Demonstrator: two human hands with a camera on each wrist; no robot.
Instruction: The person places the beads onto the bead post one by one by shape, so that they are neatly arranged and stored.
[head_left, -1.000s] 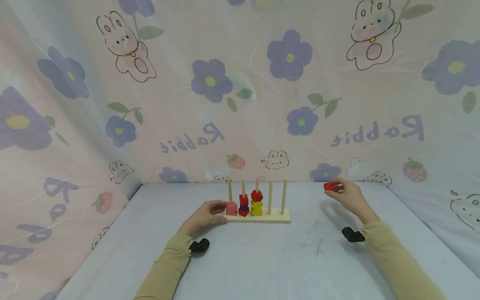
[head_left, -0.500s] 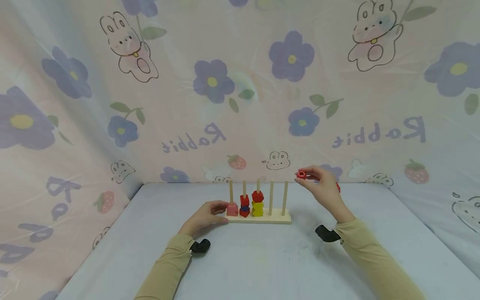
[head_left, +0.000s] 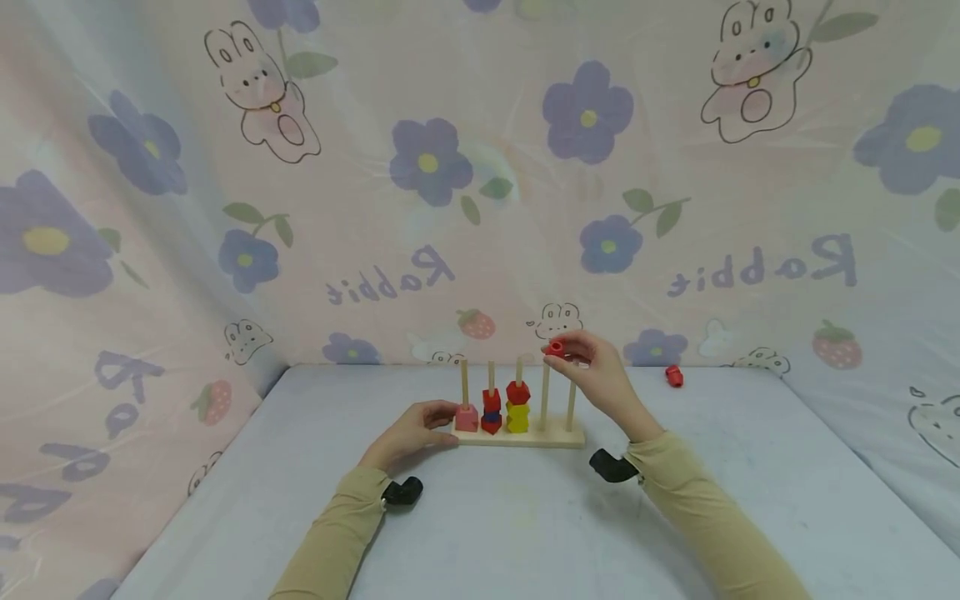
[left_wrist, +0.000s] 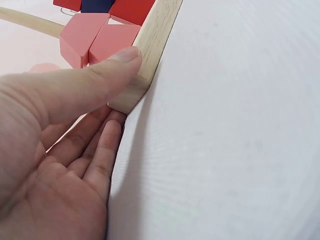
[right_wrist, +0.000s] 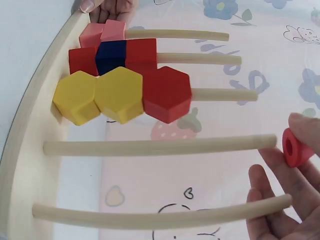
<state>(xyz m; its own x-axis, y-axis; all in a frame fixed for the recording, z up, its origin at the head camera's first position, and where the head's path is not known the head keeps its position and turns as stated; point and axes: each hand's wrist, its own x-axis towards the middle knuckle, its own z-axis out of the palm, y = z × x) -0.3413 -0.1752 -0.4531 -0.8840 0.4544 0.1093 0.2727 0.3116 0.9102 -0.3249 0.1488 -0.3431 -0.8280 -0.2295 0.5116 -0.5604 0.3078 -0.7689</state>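
My left hand (head_left: pixel 408 433) grips the left end of a wooden peg stacker (head_left: pixel 558 435), its thumb against the base in the left wrist view. My right hand (head_left: pixel 600 379) pinches a small red bead (right_wrist: pixel 300 150) between thumb and fingers. The bead's hole faces the tip of the bare fourth peg (right_wrist: pixel 160 147), with a slight gap in the right wrist view. Pink blocks (right_wrist: pixel 114 31) sit on the first peg. A blue block (right_wrist: pixel 111 57) lies between red ones on the second. Two yellow hexagonal blocks (right_wrist: pixel 120 95) and a red hexagonal block (right_wrist: pixel 167 94) fill the third.
The bare fifth peg (right_wrist: pixel 160 218) stands beside my right fingers. Small red pieces (head_left: pixel 674 377) lie at the table's back right. A patterned cloth (head_left: pixel 510 250) hangs behind the white tabletop (head_left: pixel 510 525).
My right hand has come left with the red bead, from the table's back right to the top of the fourth peg. My left hand has kept its grip on the stacker.
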